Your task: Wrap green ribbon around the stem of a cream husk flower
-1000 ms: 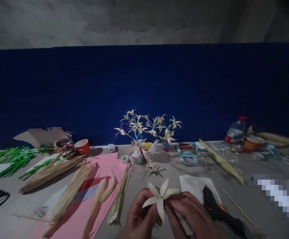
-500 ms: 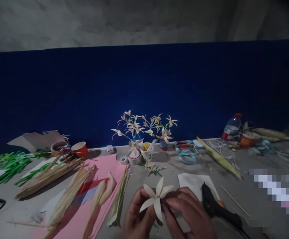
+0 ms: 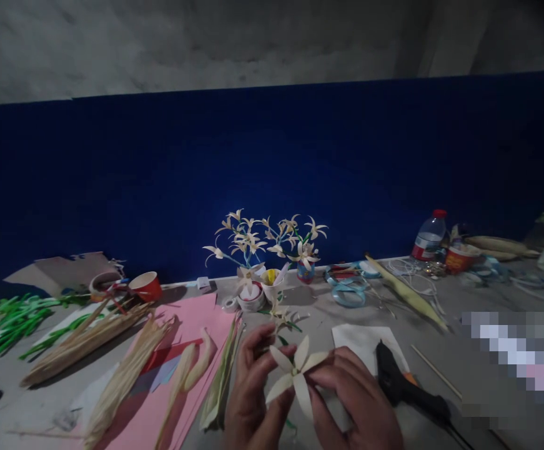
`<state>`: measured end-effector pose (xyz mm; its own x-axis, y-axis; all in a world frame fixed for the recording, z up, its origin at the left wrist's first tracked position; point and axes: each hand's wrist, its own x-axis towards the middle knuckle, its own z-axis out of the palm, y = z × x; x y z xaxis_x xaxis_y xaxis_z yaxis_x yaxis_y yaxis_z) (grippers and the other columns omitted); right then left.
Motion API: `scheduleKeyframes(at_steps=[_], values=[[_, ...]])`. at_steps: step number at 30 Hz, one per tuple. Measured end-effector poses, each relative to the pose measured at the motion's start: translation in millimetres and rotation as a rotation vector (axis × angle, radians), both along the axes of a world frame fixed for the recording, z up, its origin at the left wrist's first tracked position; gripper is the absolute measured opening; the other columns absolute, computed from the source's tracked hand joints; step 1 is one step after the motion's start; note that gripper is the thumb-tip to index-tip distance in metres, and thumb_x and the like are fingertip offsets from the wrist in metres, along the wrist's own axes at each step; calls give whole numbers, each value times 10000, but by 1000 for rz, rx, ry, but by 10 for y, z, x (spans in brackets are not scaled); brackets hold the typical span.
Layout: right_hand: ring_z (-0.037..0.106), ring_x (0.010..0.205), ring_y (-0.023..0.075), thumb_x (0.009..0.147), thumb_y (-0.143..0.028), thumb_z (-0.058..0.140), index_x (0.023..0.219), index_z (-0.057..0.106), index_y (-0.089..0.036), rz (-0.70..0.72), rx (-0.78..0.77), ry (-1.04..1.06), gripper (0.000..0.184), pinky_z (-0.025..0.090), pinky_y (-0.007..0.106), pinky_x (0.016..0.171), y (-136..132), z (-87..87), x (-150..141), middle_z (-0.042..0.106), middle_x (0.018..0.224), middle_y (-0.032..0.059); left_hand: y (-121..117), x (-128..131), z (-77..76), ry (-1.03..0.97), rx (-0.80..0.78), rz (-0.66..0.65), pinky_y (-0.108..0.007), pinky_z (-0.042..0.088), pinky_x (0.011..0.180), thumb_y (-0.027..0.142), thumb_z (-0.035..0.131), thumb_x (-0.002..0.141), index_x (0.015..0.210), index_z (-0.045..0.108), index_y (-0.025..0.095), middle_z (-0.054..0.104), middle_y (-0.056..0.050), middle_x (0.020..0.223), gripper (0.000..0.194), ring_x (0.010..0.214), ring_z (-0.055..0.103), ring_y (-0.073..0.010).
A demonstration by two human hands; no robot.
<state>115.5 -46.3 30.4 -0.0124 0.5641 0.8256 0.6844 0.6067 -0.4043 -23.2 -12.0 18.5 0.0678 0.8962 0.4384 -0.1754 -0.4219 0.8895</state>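
Observation:
Both hands hold a cream handmade flower point(image 3: 296, 372) with several pointed petals, low in the middle of the view. My left hand point(image 3: 250, 400) grips it from the left, with fingers curled behind the petals. My right hand point(image 3: 353, 400) pinches it from the right at the petal bases. A green stem bit shows below the flower. A black glue gun point(image 3: 405, 390) lies just right of my right hand, partly on a white sheet point(image 3: 363, 342).
Dried husk strips point(image 3: 84, 340) and pink paper point(image 3: 192, 319) lie to the left, green leaves point(image 3: 4, 315) farther left. A small arrangement of finished flowers point(image 3: 267, 240) stands by the blue wall, with cups, light-blue ribbon point(image 3: 346, 287), a red cup point(image 3: 146, 286) and a water bottle point(image 3: 428, 236).
The hands have risen slightly with the flower, and the left fingers have come up higher behind the petals. The view has shifted a little to the right.

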Motion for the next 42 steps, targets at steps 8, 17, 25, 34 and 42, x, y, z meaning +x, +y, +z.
scheduleKeyframes(at_steps=[8, 17, 25, 34, 42], values=[[609, 756, 165, 841, -40, 540, 845, 558, -228, 68, -118, 96, 189, 495, 280, 681, 14, 11, 11, 665, 780, 4, 91, -100, 103, 132, -99, -212, -404, 319, 1101, 434, 690, 809, 972, 772, 287, 696, -69, 1207, 235, 1264, 500, -322], [608, 731, 167, 855, -77, 543, 819, 575, -216, 73, -220, 139, 148, 492, 273, 669, 34, -9, 21, 637, 749, 2, 67, -11, 59, -180, -530, -269, -320, 457, 853, 432, 845, 630, 871, 747, 203, 761, -53, 861, 347, 895, 656, -264], [658, 785, 133, 847, -106, 522, 921, 603, -233, 83, -363, 236, 169, 507, 198, 722, -3, -45, 29, 678, 841, -17, 134, 23, -137, -280, -625, -245, -367, 458, 852, 374, 867, 616, 907, 763, 161, 784, -89, 826, 376, 874, 683, -282], [665, 656, 126, 830, -143, 523, 774, 617, -225, -21, -425, 210, 136, 509, 187, 626, 13, -8, 38, 690, 694, -36, 59, 108, 42, -259, -627, -212, -325, 460, 827, 405, 899, 541, 763, 752, 166, 738, -43, 713, 358, 832, 660, -253], [670, 566, 128, 756, -129, 548, 710, 600, -230, -131, -311, 141, 123, 522, 188, 567, 45, -88, 41, 680, 618, -43, 27, 110, 58, -246, -605, -212, -262, 461, 771, 395, 891, 569, 733, 746, 181, 735, -21, 708, 306, 752, 626, -189]])
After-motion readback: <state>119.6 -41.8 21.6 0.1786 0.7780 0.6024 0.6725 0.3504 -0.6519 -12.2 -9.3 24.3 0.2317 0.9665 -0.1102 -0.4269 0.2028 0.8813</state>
